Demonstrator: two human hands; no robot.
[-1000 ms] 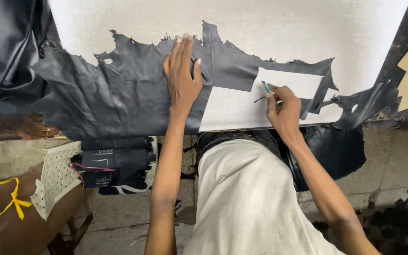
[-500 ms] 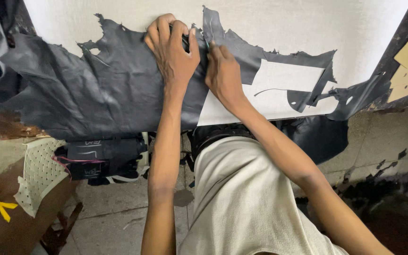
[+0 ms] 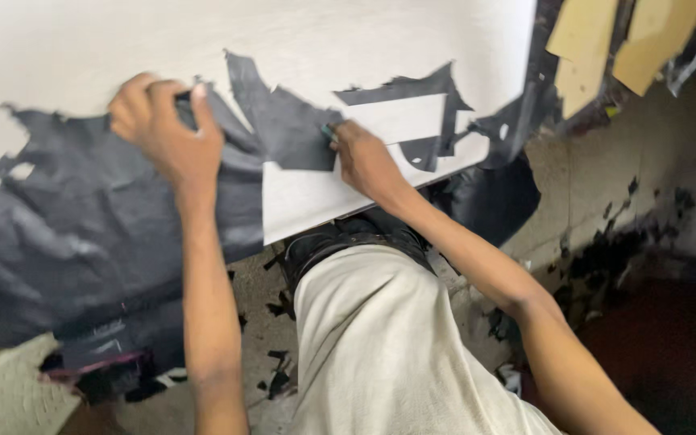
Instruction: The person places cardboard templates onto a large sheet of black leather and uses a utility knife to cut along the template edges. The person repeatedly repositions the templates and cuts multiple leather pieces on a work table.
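- Your left hand (image 3: 167, 133) sits at the upper left of the white table (image 3: 364, 40), fingers curled together and pinching a fold of the black leather sheet (image 3: 98, 217) between thumb and fingertips
- The black leather sheet lies spread over the left half of the table, wrinkled, its lower part hanging over the near table edge; its ragged upper edge runs just behind your left hand
- Your right hand (image 3: 364, 157) rests near the middle of the table, fingers pressed together around a small cutting tool (image 3: 329, 133), of which only a greenish tip shows; the tip touches the right edge of a dark leather flap (image 3: 283, 133)
- Right of that hand, narrow black leather offcuts (image 3: 432, 113) frame bare rectangular patches of the table
- Tan cardboard pieces (image 3: 598, 48) lie at the upper right, well apart from both hands
- Below the table edge, small black scraps (image 3: 279, 354) lie scattered on the floor beside your pale shirt (image 3: 388, 346)
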